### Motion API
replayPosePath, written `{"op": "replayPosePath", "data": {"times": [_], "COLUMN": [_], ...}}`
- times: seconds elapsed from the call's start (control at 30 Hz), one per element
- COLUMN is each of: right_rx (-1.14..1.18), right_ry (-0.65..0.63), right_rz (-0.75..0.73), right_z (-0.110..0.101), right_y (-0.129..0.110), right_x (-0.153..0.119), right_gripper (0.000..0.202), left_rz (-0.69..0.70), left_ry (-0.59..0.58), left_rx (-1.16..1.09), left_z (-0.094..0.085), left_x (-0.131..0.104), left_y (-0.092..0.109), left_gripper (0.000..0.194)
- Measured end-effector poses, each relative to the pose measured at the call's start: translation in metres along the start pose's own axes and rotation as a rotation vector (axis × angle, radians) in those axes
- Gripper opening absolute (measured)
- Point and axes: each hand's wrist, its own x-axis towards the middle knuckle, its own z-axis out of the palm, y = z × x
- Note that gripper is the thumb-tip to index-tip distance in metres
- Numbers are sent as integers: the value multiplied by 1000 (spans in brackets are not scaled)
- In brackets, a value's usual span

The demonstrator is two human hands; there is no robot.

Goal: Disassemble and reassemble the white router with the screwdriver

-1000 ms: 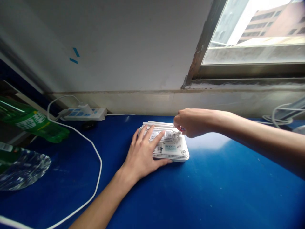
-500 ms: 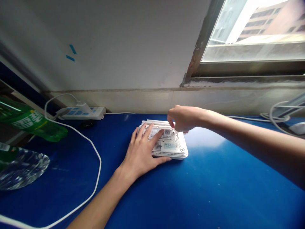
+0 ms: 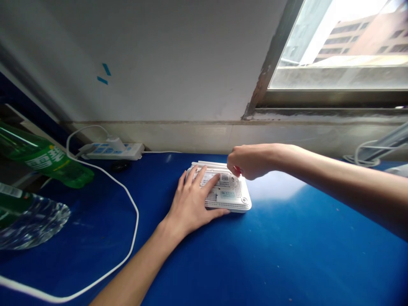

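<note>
Daylight from a window (image 3: 338,76) at the upper right of the frame falls across a blue tabletop (image 3: 287,255) set against a pale wall (image 3: 178,55), seen from the head camera. Two strips of blue tape (image 3: 106,69) mark the wall at upper left. Below them sits a white power strip (image 3: 135,151) with a plug in it, a small dark object (image 3: 120,165) just beside. At the left edge lie a green bottle (image 3: 68,172) and a clear-bottomed bottle (image 3: 38,221), while a white cable (image 3: 137,214) loops between them and the person's left forearm. More white cable (image 3: 363,159) is coiled at the far right.

At center, a white router-like device (image 3: 234,199) lies flat, its vented, labeled face up. The left hand (image 3: 191,208) rests on its left part, fingers spread, thumb along the near edge. Reaching in from the right, the right hand (image 3: 250,161) bends down at the wrist, fingers curled at the device's far right corner, which it partly hides; whether it grips anything cannot be told.
</note>
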Motion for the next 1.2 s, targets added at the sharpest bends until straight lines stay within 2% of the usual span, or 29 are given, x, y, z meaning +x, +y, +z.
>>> {"op": "replayPosePath", "data": {"times": [0.17, 0.3, 0.4, 0.47, 0.6, 0.77, 0.87, 1.03, 1.2], "right_rx": [25, 126, 184, 183, 112, -3, 7, 79, 144], "right_ry": [28, -13, -51, -66, -80, -28, -37, -102, -201], "right_rz": [6, 158, 298, 339, 264, 159, 205, 362, 396], "right_z": [1, -5, -8, -9, -11, -14, -13, -16, -17], "right_y": [2, -6, -11, -13, -14, -16, -19, -24, -12], "right_x": [-5, 0, 8, 13, 12, 6, 8, 19, 28], "right_gripper": [33, 21, 19, 18, 14, 19, 17, 19, 22], "left_rz": [1, 3, -7, -10, -6, -8, -2, -2, 5], "left_ry": [12, 12, -7, -10, -4, -14, -1, 1, 12], "left_rx": [-2, 8, 27, 39, 44, 46, 38, 26, 13], "left_z": [0, 1, 1, 2, 1, 0, 1, 0, 0], "left_x": [0, 0, 1, 1, 1, 1, 0, 0, 0], "left_y": [0, -2, -2, -1, 0, 0, 0, 0, 0], "left_gripper": [93, 95, 96, 96, 97, 97, 96, 98, 97]}}
